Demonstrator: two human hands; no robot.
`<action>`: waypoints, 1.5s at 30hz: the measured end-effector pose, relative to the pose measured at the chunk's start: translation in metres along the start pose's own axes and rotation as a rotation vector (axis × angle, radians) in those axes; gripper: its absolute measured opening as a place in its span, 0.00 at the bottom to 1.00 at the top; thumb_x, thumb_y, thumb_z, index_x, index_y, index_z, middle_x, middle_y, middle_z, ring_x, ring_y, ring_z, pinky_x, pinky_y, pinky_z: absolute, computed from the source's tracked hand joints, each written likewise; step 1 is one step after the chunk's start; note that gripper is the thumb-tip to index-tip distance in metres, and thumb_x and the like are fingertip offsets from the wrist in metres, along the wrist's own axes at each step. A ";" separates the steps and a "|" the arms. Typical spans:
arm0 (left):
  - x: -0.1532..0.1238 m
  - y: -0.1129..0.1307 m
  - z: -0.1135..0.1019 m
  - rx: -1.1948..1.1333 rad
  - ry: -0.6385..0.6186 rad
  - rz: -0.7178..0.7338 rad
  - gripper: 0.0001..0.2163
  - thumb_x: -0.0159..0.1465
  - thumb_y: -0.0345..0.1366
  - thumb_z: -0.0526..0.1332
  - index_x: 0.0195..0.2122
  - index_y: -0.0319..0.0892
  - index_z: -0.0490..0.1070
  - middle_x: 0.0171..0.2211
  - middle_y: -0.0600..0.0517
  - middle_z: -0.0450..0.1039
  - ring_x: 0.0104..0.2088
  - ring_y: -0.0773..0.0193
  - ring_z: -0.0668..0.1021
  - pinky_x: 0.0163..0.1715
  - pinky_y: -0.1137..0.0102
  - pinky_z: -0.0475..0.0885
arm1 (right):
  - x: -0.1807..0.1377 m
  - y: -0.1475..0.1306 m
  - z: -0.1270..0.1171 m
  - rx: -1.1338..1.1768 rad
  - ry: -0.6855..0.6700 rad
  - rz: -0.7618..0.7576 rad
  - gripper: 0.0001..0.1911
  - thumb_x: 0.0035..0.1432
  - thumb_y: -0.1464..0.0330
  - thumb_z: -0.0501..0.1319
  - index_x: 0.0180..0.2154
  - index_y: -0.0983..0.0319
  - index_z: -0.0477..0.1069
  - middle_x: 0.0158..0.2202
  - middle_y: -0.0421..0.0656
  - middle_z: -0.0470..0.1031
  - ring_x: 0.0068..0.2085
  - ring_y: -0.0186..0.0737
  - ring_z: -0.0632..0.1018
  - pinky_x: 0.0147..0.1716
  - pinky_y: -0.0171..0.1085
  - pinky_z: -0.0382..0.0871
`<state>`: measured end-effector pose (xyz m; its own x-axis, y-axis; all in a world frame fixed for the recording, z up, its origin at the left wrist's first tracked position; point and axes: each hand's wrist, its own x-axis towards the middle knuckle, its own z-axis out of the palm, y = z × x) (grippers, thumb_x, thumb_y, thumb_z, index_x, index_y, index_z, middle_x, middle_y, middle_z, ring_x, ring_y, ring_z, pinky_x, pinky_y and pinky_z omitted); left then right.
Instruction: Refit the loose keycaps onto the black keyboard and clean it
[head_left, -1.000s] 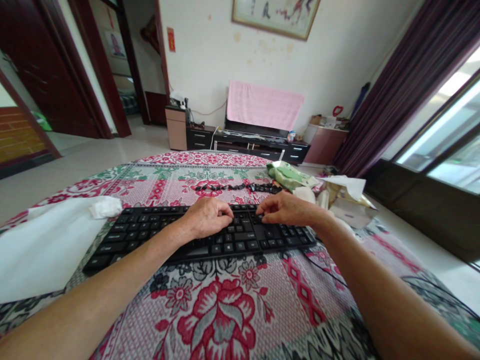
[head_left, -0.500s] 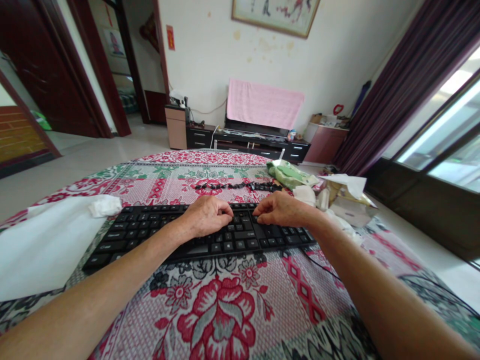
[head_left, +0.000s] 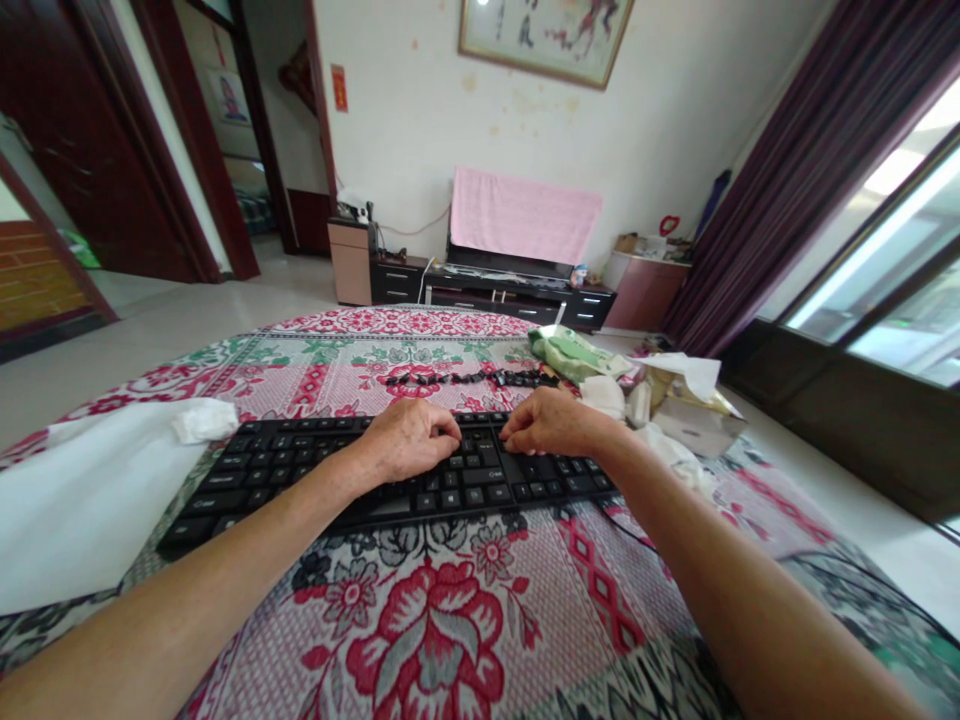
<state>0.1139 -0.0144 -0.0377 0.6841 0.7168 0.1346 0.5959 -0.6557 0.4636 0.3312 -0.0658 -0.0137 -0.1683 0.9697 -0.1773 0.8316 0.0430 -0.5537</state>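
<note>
Nearest is the flowered tablecloth (head_left: 427, 640), bare of tools along this edge. On it, across the middle, lies the black computer keyboard (head_left: 501, 493), its cable (head_left: 628, 530) trailing off to the right. Keycaps fill much of its near and left parts; between the hands, what look like uncapped key seats (head_left: 466, 461) show.

The left hand (head_left: 411, 437) rests over the middle, thumb and forefinger drawn together; the right hand (head_left: 549, 424) has its fingertips bunched low farther right. Whether either pinches a keycap, I cannot tell.

Farther off, a row of loose black pieces (head_left: 517, 378), probably keycaps, runs behind the keyboard. Judging by these, the work is partway: many keys capped, others off.
</note>
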 end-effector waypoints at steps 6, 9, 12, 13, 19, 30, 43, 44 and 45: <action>0.000 0.001 0.000 -0.001 0.003 -0.004 0.11 0.54 0.38 0.55 0.31 0.46 0.77 0.21 0.55 0.73 0.24 0.68 0.72 0.25 0.73 0.61 | 0.001 0.002 -0.006 0.086 -0.069 -0.013 0.12 0.50 0.65 0.57 0.32 0.63 0.77 0.24 0.42 0.75 0.23 0.32 0.72 0.22 0.31 0.65; -0.001 0.002 -0.001 -0.004 -0.001 -0.011 0.11 0.53 0.38 0.55 0.31 0.45 0.77 0.21 0.55 0.73 0.23 0.68 0.71 0.25 0.73 0.61 | 0.015 0.007 -0.010 -0.042 0.147 0.022 0.14 0.51 0.64 0.56 0.30 0.65 0.77 0.23 0.43 0.75 0.24 0.34 0.72 0.24 0.32 0.65; -0.002 0.003 -0.002 -0.014 0.002 -0.007 0.11 0.53 0.38 0.55 0.30 0.45 0.77 0.20 0.54 0.72 0.23 0.68 0.70 0.25 0.73 0.60 | 0.039 0.018 -0.012 -0.300 0.423 -0.008 0.13 0.51 0.68 0.56 0.32 0.63 0.78 0.27 0.43 0.76 0.29 0.36 0.73 0.30 0.33 0.64; -0.002 0.003 -0.002 -0.016 0.004 -0.006 0.11 0.53 0.38 0.55 0.29 0.45 0.77 0.20 0.54 0.72 0.22 0.68 0.70 0.25 0.73 0.60 | 0.047 0.022 -0.012 -0.376 0.469 -0.012 0.13 0.51 0.69 0.55 0.34 0.62 0.78 0.29 0.44 0.77 0.31 0.37 0.73 0.32 0.33 0.64; -0.002 0.003 -0.001 -0.027 0.004 -0.012 0.11 0.52 0.38 0.55 0.29 0.45 0.77 0.20 0.54 0.72 0.23 0.68 0.70 0.25 0.72 0.60 | 0.073 0.030 -0.007 -0.673 0.491 0.062 0.17 0.54 0.70 0.51 0.40 0.57 0.76 0.35 0.47 0.74 0.36 0.40 0.73 0.35 0.35 0.62; -0.002 0.004 -0.001 -0.012 -0.003 -0.020 0.12 0.53 0.38 0.54 0.30 0.45 0.77 0.20 0.55 0.73 0.23 0.68 0.71 0.25 0.73 0.60 | 0.081 0.028 -0.006 -0.669 0.446 0.063 0.11 0.52 0.70 0.56 0.34 0.59 0.76 0.37 0.46 0.72 0.39 0.41 0.72 0.37 0.34 0.62; -0.001 0.001 -0.001 -0.012 0.016 0.025 0.11 0.53 0.37 0.55 0.29 0.44 0.77 0.19 0.55 0.73 0.23 0.68 0.71 0.25 0.73 0.61 | 0.014 0.008 -0.020 0.150 0.112 -0.022 0.07 0.49 0.65 0.58 0.31 0.62 0.70 0.26 0.41 0.72 0.27 0.33 0.71 0.27 0.33 0.66; -0.001 0.001 0.000 -0.013 0.015 0.025 0.11 0.53 0.37 0.55 0.29 0.45 0.77 0.19 0.55 0.73 0.23 0.68 0.71 0.24 0.73 0.61 | 0.008 0.009 -0.020 0.225 0.055 0.003 0.07 0.49 0.65 0.59 0.32 0.61 0.70 0.27 0.41 0.72 0.27 0.33 0.71 0.27 0.33 0.67; -0.001 0.001 0.000 -0.015 0.014 0.025 0.11 0.53 0.37 0.55 0.29 0.45 0.77 0.20 0.55 0.73 0.22 0.68 0.71 0.24 0.73 0.61 | 0.002 0.010 -0.020 0.277 0.012 0.025 0.08 0.48 0.65 0.60 0.33 0.61 0.71 0.28 0.41 0.72 0.28 0.33 0.71 0.28 0.34 0.68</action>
<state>0.1134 -0.0156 -0.0372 0.6928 0.7035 0.1584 0.5722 -0.6701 0.4728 0.3493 -0.0587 -0.0035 -0.1414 0.9725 -0.1851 0.6586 -0.0472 -0.7510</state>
